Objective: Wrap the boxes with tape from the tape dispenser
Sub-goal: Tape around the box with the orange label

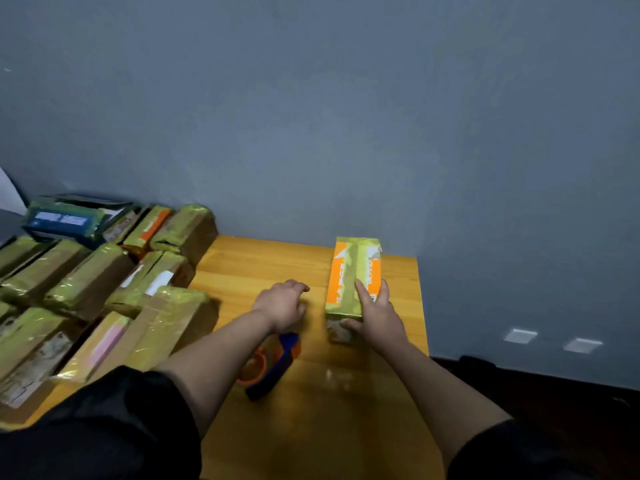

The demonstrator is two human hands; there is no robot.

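Dim, soft-focused — edges warped; blurry

— What are the arms doing on your feed?

— I'm seeing both forearms reaching forward, bare from the black sleeves [104, 427] down. The left hand [282, 306] is hovering palm down, its fingers curling loosely and holding nothing.

— And the other one?

— The right hand [375, 313] is resting on the orange box [349, 271], index finger lying straight along the top, thumb pressing against the near end, the remaining fingers wrapping over the right edge. The wrist is bending slightly inward.
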